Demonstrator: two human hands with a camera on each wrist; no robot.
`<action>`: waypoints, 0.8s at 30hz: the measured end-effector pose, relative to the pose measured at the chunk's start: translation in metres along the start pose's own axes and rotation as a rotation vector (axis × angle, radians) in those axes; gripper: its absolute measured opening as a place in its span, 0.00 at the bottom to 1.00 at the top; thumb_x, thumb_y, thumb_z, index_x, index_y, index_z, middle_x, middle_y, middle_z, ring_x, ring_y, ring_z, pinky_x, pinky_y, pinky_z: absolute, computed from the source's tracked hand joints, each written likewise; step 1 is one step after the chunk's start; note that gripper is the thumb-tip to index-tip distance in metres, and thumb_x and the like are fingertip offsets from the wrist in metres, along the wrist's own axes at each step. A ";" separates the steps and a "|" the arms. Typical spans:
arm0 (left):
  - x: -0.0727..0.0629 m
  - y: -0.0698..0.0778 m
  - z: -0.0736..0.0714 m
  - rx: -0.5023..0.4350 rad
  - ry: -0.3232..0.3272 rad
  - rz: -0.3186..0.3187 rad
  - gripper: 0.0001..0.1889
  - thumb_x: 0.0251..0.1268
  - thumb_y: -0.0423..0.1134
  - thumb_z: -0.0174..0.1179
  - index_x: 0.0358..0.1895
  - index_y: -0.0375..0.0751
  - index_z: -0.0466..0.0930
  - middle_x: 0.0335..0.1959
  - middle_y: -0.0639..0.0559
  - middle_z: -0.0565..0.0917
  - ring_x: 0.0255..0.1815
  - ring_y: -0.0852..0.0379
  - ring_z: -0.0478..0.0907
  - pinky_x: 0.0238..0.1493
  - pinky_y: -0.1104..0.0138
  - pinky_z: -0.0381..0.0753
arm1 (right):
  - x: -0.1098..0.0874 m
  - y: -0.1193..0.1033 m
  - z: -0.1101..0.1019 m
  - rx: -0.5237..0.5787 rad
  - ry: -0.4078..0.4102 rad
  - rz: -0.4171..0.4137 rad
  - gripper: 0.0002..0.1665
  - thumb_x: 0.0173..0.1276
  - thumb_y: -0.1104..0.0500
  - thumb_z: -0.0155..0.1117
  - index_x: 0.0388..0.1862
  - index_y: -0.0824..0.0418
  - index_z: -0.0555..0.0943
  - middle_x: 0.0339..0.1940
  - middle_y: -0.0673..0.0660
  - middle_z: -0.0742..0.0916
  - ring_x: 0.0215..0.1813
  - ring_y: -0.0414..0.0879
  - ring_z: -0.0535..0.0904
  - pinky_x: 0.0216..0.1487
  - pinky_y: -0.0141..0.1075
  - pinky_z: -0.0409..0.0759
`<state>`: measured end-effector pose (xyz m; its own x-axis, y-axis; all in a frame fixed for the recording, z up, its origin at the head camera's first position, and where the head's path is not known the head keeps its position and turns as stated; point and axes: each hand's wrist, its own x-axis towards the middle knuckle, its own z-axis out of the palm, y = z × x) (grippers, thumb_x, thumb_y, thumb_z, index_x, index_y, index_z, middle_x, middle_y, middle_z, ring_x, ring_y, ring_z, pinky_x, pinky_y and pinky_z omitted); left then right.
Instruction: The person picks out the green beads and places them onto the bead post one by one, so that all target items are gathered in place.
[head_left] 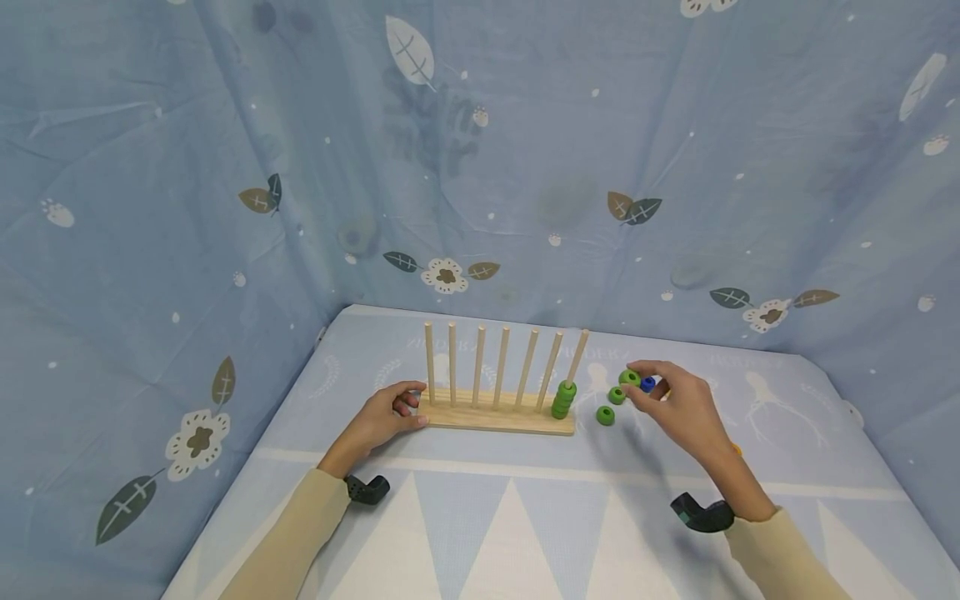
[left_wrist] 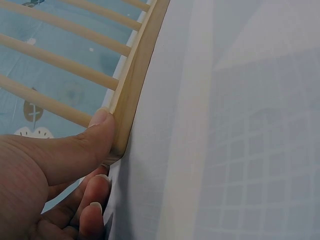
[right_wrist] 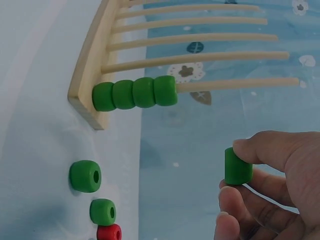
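A wooden peg stand (head_left: pixel 480 422) with several upright pegs rests on the table. My left hand (head_left: pixel 381 419) grips its left end, thumb (left_wrist: pixel 95 132) against the base and the other fingers curled beside it. Several green beads (head_left: pixel 563 400) are stacked at the bottom of the rightmost peg. To the right of the stand, my right hand (head_left: pixel 681 410) pinches another green bead (right_wrist: pixel 237 167) between thumb and fingers, raised above the table. Below it lie two loose green beads (right_wrist: pixel 85 176), with a red bead (right_wrist: pixel 109 232) touching one of them in the right wrist view.
A blue bead (head_left: pixel 648 384) shows just behind the right fingers, and a yellow-orange bead (head_left: pixel 737 450) peeks out beside the right wrist. Patterned blue cloth (head_left: pixel 525 167) hangs behind and to the sides of the table (head_left: pixel 480 508).
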<state>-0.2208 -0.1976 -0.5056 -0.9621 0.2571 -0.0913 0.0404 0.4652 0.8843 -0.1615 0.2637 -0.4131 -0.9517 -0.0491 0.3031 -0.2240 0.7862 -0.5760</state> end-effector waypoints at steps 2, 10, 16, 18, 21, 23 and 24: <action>0.000 0.000 0.000 -0.002 0.000 -0.002 0.32 0.63 0.34 0.73 0.71 0.42 0.74 0.50 0.47 0.79 0.43 0.51 0.74 0.46 0.58 0.73 | 0.001 -0.002 -0.002 0.002 -0.002 -0.002 0.22 0.68 0.56 0.75 0.59 0.61 0.84 0.40 0.56 0.87 0.32 0.47 0.78 0.24 0.36 0.73; 0.000 0.000 0.000 -0.006 0.002 -0.001 0.32 0.63 0.33 0.73 0.71 0.42 0.75 0.50 0.46 0.79 0.43 0.51 0.73 0.46 0.58 0.73 | 0.003 -0.008 -0.006 -0.016 0.019 -0.031 0.23 0.67 0.56 0.76 0.59 0.61 0.84 0.47 0.58 0.89 0.32 0.46 0.79 0.24 0.35 0.73; 0.000 -0.001 0.000 -0.015 0.007 -0.004 0.32 0.62 0.32 0.74 0.71 0.42 0.75 0.50 0.46 0.79 0.43 0.51 0.73 0.45 0.59 0.73 | 0.005 -0.011 -0.008 -0.023 0.038 -0.064 0.23 0.67 0.57 0.76 0.59 0.61 0.84 0.46 0.58 0.89 0.30 0.44 0.79 0.24 0.35 0.73; 0.000 -0.001 0.000 -0.017 0.008 -0.002 0.32 0.62 0.32 0.74 0.70 0.40 0.75 0.49 0.45 0.79 0.43 0.51 0.73 0.45 0.60 0.73 | 0.005 -0.012 -0.008 -0.020 0.044 -0.075 0.23 0.67 0.58 0.76 0.59 0.61 0.84 0.46 0.58 0.89 0.29 0.43 0.80 0.23 0.35 0.72; 0.000 0.000 0.000 -0.019 0.009 0.000 0.32 0.62 0.31 0.74 0.70 0.39 0.75 0.49 0.44 0.78 0.43 0.51 0.73 0.44 0.61 0.73 | 0.007 -0.014 -0.010 -0.020 0.050 -0.087 0.23 0.67 0.59 0.76 0.59 0.61 0.84 0.47 0.58 0.89 0.28 0.43 0.80 0.22 0.36 0.72; 0.000 -0.001 -0.001 -0.011 0.007 0.009 0.32 0.62 0.31 0.73 0.70 0.38 0.74 0.49 0.43 0.78 0.43 0.51 0.73 0.44 0.61 0.73 | 0.008 -0.016 -0.011 -0.023 0.054 -0.093 0.22 0.67 0.59 0.76 0.59 0.61 0.84 0.47 0.58 0.89 0.28 0.43 0.80 0.22 0.35 0.72; 0.000 -0.001 0.000 -0.014 0.008 0.005 0.32 0.62 0.31 0.73 0.70 0.39 0.75 0.49 0.44 0.79 0.43 0.51 0.73 0.44 0.61 0.73 | 0.008 -0.017 -0.011 -0.025 0.056 -0.098 0.22 0.67 0.60 0.76 0.59 0.61 0.84 0.47 0.59 0.89 0.28 0.43 0.80 0.22 0.35 0.72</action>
<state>-0.2210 -0.1982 -0.5059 -0.9639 0.2527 -0.0837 0.0411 0.4520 0.8911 -0.1630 0.2568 -0.3926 -0.9123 -0.0923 0.3990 -0.3090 0.7946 -0.5227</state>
